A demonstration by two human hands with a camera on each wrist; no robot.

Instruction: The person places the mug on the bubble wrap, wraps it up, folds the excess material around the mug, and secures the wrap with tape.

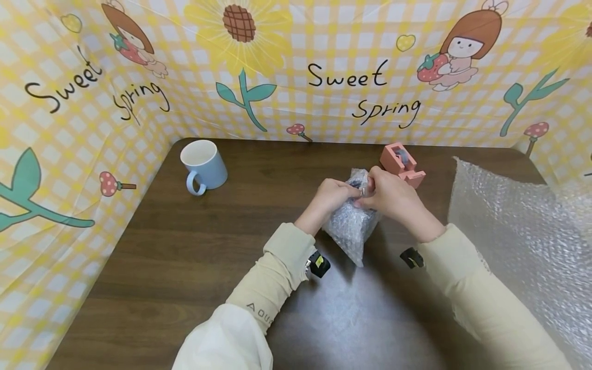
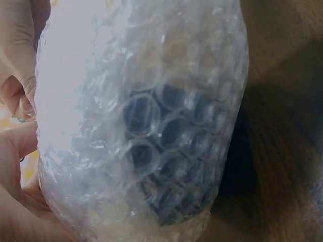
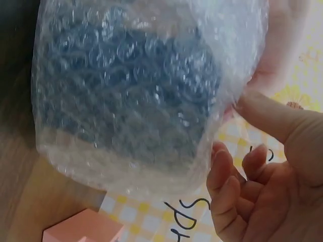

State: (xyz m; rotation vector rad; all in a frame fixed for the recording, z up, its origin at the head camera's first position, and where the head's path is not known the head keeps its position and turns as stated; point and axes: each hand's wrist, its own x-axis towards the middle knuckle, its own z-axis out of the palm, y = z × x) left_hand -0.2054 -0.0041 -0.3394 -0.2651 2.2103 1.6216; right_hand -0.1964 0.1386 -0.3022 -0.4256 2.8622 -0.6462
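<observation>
A bundle of clear bubble wrap (image 1: 351,228) is held over the middle of the table, its lower end narrowing to a point. Through the layers in the right wrist view, the wrapped item (image 3: 121,96) appears dark blue with paler bands; its kind cannot be made out. My left hand (image 1: 330,198) pinches the wrap near the top from the left. From the other side my right hand (image 1: 395,198) also pinches it, thumb against the plastic, fingertips close to those of the left. The exact spot between the fingertips is partly hidden.
A pink tape dispenser (image 1: 401,163) stands just behind the right hand. At the back left is a light blue mug (image 1: 205,167). A large bubble wrap sheet (image 1: 518,246) covers the table's right side. Patterned cloth walls (image 1: 296,51) enclose the brown wooden table (image 1: 185,267).
</observation>
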